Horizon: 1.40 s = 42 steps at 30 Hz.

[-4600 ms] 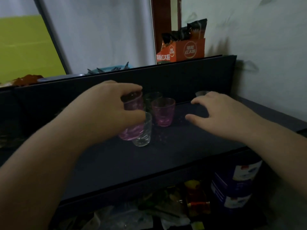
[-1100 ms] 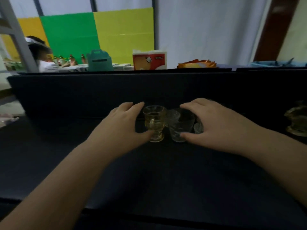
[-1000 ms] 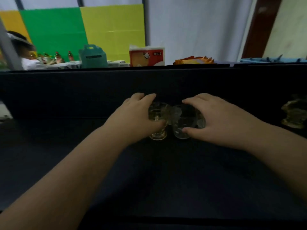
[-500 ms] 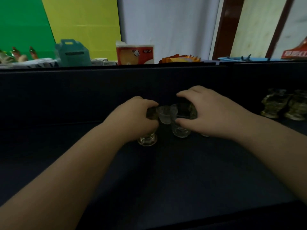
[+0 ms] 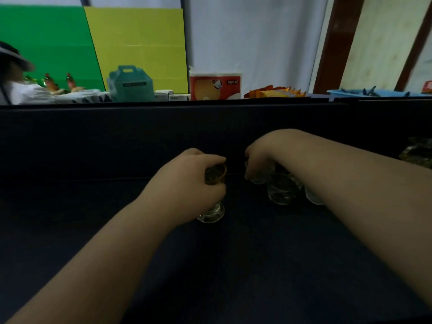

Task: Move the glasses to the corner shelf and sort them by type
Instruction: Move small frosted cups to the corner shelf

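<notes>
Both forearms bare, no sleeves; left hand (image 5: 187, 181) & right hand (image 5: 261, 157) ungloved.

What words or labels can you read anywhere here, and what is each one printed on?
"rolls", printed sideways or flipped and only roughly legible: on the red and white tissue pack.
Dark label strip on the teal carry box: too blurred to read.
Small white boxes beside it: print too small to read.

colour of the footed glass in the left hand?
Amber-tinted bowl, clear foot: the footed glass, held by the left hand. Head view, the only one, dim.
</notes>
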### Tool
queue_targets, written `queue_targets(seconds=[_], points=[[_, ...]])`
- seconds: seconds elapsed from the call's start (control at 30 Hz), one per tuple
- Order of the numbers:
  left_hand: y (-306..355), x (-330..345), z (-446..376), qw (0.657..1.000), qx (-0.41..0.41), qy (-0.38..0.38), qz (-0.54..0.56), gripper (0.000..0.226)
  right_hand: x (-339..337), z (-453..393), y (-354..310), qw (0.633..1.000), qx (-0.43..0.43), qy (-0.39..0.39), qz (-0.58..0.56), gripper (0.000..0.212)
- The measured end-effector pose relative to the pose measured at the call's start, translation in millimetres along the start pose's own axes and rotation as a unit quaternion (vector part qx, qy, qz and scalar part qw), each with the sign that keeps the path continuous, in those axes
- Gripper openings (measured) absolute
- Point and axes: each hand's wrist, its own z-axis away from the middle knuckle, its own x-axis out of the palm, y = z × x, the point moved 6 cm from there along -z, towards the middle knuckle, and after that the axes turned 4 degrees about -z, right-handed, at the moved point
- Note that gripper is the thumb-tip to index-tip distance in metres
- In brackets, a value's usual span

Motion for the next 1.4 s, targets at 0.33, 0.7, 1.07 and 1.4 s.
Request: queue_targets(seconds=[0.33,0.7,1.07,1.4], points=[[5,-7,6,1.0,0.027,0.005,0.006,0.057,-19,32,-24,0.987,-0.103,0.105,-0.068,0.035],[79,-5,25,0.995,0.091,0.035,0.032,0.055,-29,145,66,0.891,-0.215,0.339,-0.212,0.068],[241,68,28,0.98,0.17,0.045,0.097,0.054,84,230,293,0.887,-0.083,0.383,-0.243,0.067],[387,157,3,0.975,0.188,0.01,0.121,0.051,144,286,458,0.898,-0.02,0.372,-0.235,0.069]])
